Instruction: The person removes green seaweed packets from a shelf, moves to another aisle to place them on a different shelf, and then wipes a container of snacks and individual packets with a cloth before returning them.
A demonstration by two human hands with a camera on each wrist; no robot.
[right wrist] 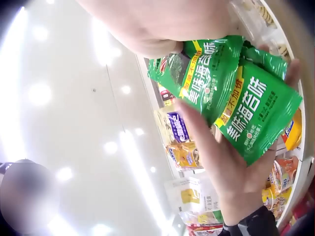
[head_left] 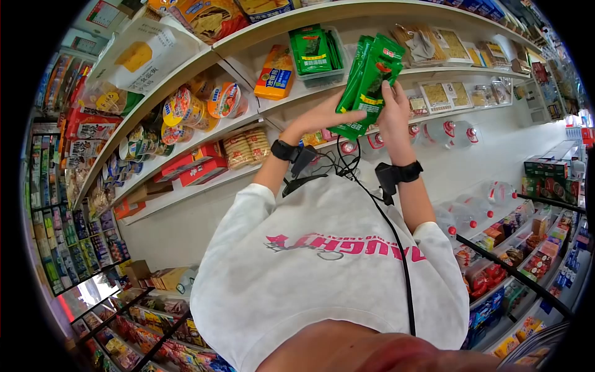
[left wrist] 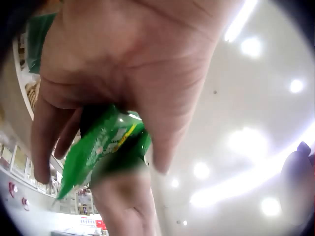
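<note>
Several flat green seaweed snack packets [head_left: 379, 77] are fanned out between my two hands, in front of the shelves. My left hand [head_left: 325, 116] grips them from the left at their lower end; its thumb lies across the front and its fingers go behind. With the thumb on the front packet, my right hand [head_left: 395, 115] holds the right edge. The right wrist view shows the printed faces of the packets [right wrist: 256, 110] overlapping, with the left hand [right wrist: 224, 164] around them. In the left wrist view the palm hides much of the green packets [left wrist: 98, 147].
A clear plastic tub [head_left: 322, 79] with more green packets stands on the shelf behind, beside an orange packet [head_left: 274, 73]. Cup noodles [head_left: 226, 100] sit to the left. Trays of packed goods [head_left: 437, 95] line the right side, with large water bottles [head_left: 437, 131] lower down.
</note>
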